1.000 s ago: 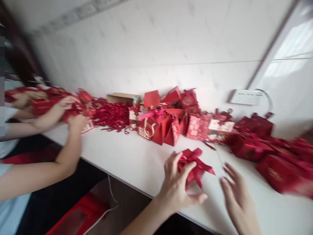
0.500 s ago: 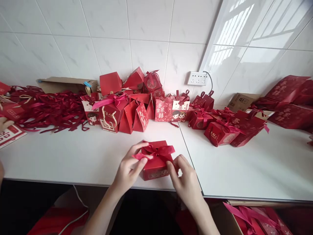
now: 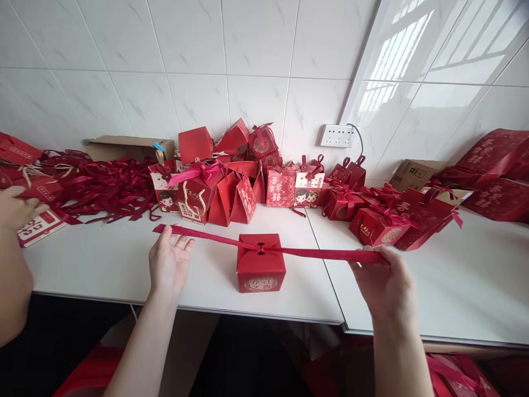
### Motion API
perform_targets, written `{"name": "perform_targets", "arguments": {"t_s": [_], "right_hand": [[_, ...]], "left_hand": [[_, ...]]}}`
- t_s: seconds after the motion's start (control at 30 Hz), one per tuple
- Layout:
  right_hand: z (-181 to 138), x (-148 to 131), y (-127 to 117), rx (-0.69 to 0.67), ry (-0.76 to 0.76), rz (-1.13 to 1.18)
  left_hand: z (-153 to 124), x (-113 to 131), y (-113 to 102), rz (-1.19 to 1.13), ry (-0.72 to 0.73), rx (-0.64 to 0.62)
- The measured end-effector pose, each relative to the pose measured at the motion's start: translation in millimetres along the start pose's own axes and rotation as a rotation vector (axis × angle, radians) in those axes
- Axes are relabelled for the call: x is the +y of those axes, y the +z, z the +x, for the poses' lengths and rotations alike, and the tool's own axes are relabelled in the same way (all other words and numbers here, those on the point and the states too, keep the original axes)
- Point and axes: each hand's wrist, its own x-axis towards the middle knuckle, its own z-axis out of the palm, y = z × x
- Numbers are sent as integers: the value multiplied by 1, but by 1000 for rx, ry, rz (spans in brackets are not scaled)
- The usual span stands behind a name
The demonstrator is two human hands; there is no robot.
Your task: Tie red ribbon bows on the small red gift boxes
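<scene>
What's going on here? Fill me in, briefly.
A person has a red ribbon pulled out straight through the top of a small red box near the front of the white table. The right hand pinches one end. The left hand is at the other end with fingers spread, its grip unclear. Behind stand more red boxes and a heap of loose ribbons. At far left, another person's hand works separately.

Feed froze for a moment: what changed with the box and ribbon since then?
The bow on the box is undone: the ribbon now stretches straight to both sides. The left hand moved out left, open, ribbon across its fingertips; the right hand moved right, pinching the other end. Box and the pile behind stayed put.
</scene>
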Motion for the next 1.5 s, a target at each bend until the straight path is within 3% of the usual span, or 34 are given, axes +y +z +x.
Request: {"name": "perform_targets", "arguments": {"t_s": [0.17,0.37,0.43,0.5,0.53,0.6,0.67,0.73,0.83,1.0,1.17,1.37,1.5], "right_hand": [[5,-14,3,-55,-73,-49],[5,-27,-32,-138,-67,-271],[2,-32,-41,-218,-98,-216],[-2,-31,-40,-275,-192,-191],[-4,-27,-36,-302,-249,-242],[-11,-13,-20,-391,-311,-490],[-20,6,-2,-568,-199,-868],[-28,24,13,-685,-100,-1078],[-35,39,21,-747,-30,-1172],[-26,37,19,-880,94,-1286],[-17,31,27,-988,213,-1088],[-24,23,24,-946,362,-988],[-27,26,19,-970,368,-927]], "left_hand": [[4,11,6,22,-19,-92],[9,8,-15,179,-16,-70],[7,4,-22,353,145,25],[2,0,-22,569,483,66],[-3,-3,-19,680,644,-10],[-13,-9,-8,891,762,-377],[-23,-15,5,1041,584,-762],[-29,-20,13,1099,362,-913],[-32,-21,17,1067,196,-932],[-36,-7,13,968,10,-1055],[-39,4,9,971,-328,-1093],[-31,7,4,909,-418,-1167],[-31,7,3,827,-533,-1147]]}}
